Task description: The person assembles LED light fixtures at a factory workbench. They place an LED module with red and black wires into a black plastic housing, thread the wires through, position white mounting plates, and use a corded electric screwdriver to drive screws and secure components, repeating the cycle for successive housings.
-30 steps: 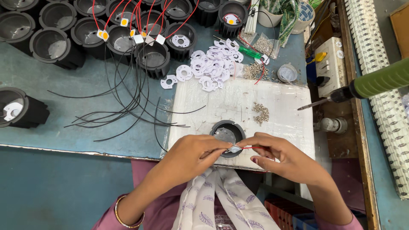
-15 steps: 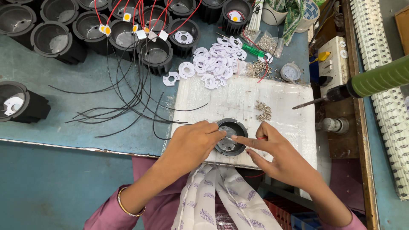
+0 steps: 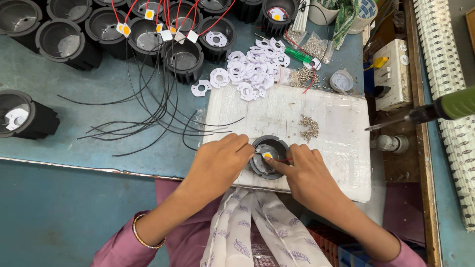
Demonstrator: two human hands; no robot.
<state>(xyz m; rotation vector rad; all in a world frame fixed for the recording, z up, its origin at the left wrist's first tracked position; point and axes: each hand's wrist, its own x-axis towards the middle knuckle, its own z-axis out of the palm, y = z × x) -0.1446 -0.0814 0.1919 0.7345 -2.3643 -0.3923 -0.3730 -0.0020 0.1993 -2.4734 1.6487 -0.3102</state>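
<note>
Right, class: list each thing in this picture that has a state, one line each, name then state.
black round housing: upright on the white pad, open at the top
small yellow chip: inside the housing, under the fingertips
left hand: resting on the housing's rim
right hand: fingers reaching into the housing
white rings: loose in a pile
screws: scattered heap

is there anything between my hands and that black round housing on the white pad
Nothing visible. Both the left hand and the right hand are already at the black housing, fingertips reaching into its open top by the small yellow chip.
</note>
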